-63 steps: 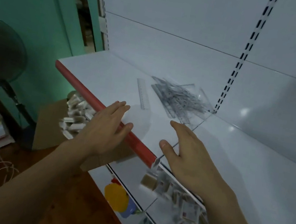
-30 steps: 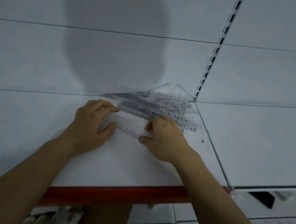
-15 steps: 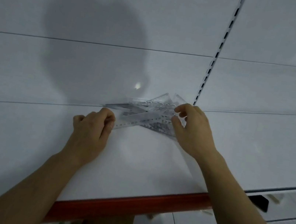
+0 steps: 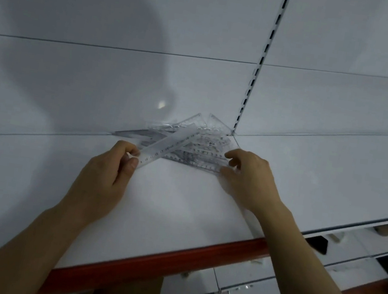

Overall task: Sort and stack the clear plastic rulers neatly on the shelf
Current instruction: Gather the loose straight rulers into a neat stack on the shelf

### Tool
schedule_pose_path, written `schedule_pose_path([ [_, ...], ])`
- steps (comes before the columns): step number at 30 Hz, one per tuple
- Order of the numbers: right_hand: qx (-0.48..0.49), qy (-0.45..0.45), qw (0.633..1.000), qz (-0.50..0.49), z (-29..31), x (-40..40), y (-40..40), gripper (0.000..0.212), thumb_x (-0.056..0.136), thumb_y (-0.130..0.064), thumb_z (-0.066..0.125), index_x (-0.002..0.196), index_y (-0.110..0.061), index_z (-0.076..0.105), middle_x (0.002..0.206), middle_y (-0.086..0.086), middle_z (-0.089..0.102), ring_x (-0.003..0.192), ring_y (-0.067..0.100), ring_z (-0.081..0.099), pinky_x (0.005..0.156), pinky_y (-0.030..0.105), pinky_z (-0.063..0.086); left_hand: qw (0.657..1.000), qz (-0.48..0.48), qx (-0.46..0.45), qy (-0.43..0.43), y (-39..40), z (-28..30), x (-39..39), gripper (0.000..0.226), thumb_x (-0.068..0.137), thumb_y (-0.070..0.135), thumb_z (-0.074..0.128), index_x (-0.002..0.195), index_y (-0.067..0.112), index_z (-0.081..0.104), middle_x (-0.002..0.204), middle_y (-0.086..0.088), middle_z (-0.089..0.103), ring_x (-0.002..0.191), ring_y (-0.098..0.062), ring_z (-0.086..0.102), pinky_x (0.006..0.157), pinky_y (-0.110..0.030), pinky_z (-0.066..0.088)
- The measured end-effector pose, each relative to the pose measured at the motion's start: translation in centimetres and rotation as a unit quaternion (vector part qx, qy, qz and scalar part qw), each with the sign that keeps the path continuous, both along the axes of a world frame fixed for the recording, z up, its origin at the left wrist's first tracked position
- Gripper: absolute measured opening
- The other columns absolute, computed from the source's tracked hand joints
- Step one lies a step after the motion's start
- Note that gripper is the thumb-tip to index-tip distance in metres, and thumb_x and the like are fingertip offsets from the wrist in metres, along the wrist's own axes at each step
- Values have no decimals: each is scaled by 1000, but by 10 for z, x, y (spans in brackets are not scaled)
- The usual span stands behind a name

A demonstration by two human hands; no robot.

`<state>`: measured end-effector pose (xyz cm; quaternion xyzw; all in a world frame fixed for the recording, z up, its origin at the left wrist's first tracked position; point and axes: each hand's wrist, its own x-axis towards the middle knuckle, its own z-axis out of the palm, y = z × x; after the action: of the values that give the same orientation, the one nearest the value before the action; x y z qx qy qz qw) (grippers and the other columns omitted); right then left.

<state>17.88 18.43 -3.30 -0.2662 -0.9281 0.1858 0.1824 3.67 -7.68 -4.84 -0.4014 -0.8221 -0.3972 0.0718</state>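
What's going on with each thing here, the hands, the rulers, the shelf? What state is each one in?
left hand: pinches one end of a single ruler.
single ruler: lifted at an angle, its far end over the pile.
ruler pile: jumbled, unsorted, lying in the back corner of the shelf.
right hand: fingers curled at the pile's right edge; a grip cannot be told.
shelf: white, with a red front edge.

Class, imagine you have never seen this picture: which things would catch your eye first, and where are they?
First, the left hand pinching one end of a clear ruler that slants up over a jumbled pile of rulers at the back of the white shelf. The right hand reaches with curled fingers at the pile's right edge. Nearer, the shelf's red front edge stands out.
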Motion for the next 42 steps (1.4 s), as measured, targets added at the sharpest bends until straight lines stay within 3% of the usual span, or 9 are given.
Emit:
schedule_pose_path([
  [3,40,81,996,29,2,9,7,15,96,-23,66,109,-21,73,97,-6,71,86,14,65,80,29,50,1000,-11,-9,-3,10,8,12,13,104,28,44,110,25,55,63,7,52,59,-9,53,51,-28,34],
  [6,-29,195,980,18,14,22,11,12,97,-14,63,101,-20,72,88,-14,69,77,4,62,70,10,43,1000,-23,-20,-3,23,19,24,20,102,32,42,113,24,56,62,6,51,60,-11,53,51,-27,33],
  [12,-333,305,892,-28,28,67,40,39,99,-4,57,134,-21,56,90,7,65,75,21,73,66,33,62,997,-70,7,-7,71,36,63,14,101,32,45,112,31,54,67,14,56,53,-11,49,51,-17,38],
  [15,-384,322,862,-69,30,103,65,30,96,0,58,119,-17,67,91,14,67,75,24,75,67,34,63,996,-94,8,6,109,40,84,13,101,30,49,112,34,52,72,12,54,57,-10,49,53,-15,38],
  [22,-391,348,840,-142,21,202,152,11,98,-8,62,101,-10,72,83,7,77,72,23,75,55,27,54,987,-163,3,9,218,43,150,22,92,40,49,114,35,50,75,7,47,69,-16,50,60,-22,40],
  [27,-387,383,819,-180,18,283,220,18,104,-8,52,108,-10,70,88,6,78,75,25,76,61,32,59,979,-201,12,16,310,41,208,20,97,26,57,115,33,50,78,6,51,75,-11,53,66,-8,39],
  [32,-361,432,793,-232,22,364,288,14,101,-10,59,107,-5,71,88,9,78,81,30,75,68,35,59,963,-264,26,40,402,43,262,29,95,39,51,123,31,52,94,10,56,85,-14,56,71,-13,45],
  [37,-290,458,787,-294,21,422,343,12,92,-19,72,101,-19,80,83,1,77,75,15,70,67,25,55,954,-290,48,65,487,45,298,38,92,37,54,125,19,58,101,5,52,85,-14,54,69,-10,45],
  [42,-304,482,755,-325,8,445,398,11,92,-19,71,99,-18,80,76,-1,75,69,12,64,64,23,56,949,-307,39,62,571,34,308,39,90,39,56,123,18,61,99,6,52,82,-12,56,63,-15,46],
])
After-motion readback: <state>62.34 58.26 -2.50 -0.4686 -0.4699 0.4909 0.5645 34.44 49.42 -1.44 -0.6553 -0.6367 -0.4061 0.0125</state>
